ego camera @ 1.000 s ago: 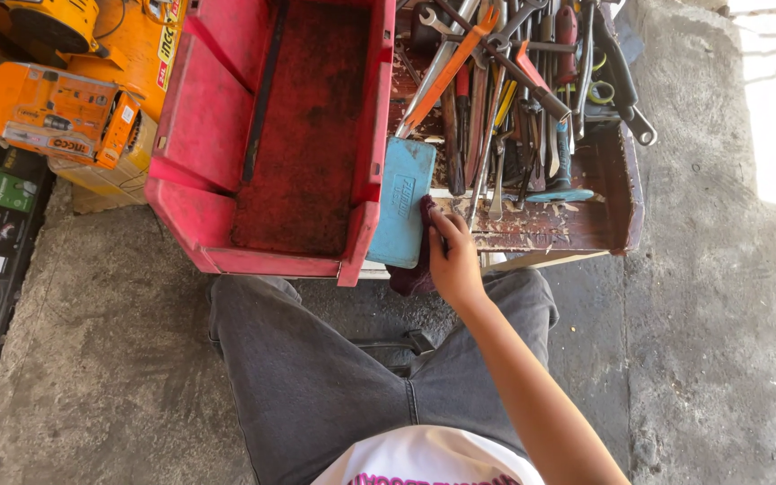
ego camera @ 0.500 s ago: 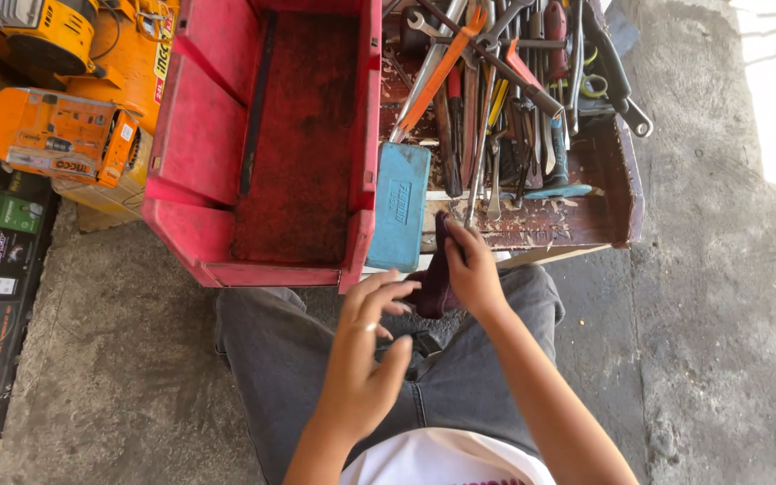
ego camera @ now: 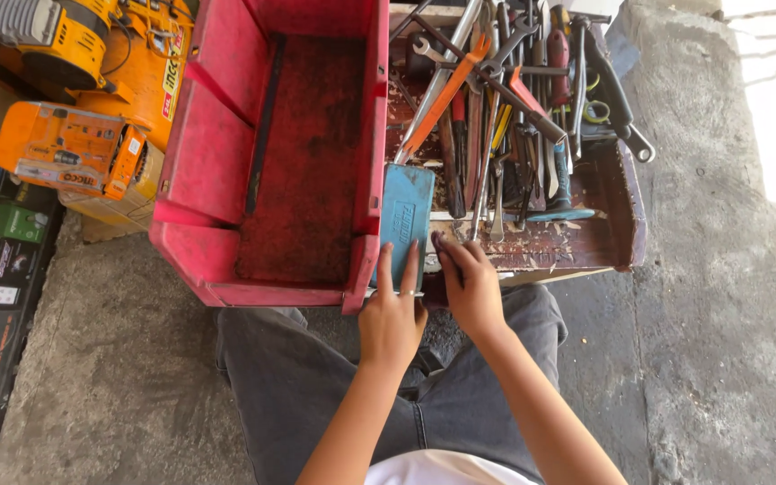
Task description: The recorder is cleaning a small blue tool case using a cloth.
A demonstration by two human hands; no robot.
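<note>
Reaching both hands to the blue case

Compared with half a second ago, the left hand (ego camera: 392, 314) has come up from the lap to the middle of the frame, and its fingers now lie flat and spread on the lower end of the blue case (ego camera: 404, 216). The right hand (ego camera: 469, 286) stays just beside it, fingers curled at the near edge of the wooden tray (ego camera: 626, 216); whether it grips anything I cannot tell. The case stands on edge between the red bin (ego camera: 217, 171) at centre left and the tray, touching both. Wrenches and pliers (ego camera: 505, 108) fill the tray at upper centre. An orange machine (ego camera: 74, 135) sits at upper left on the concrete floor (ego camera: 720, 359).
</note>
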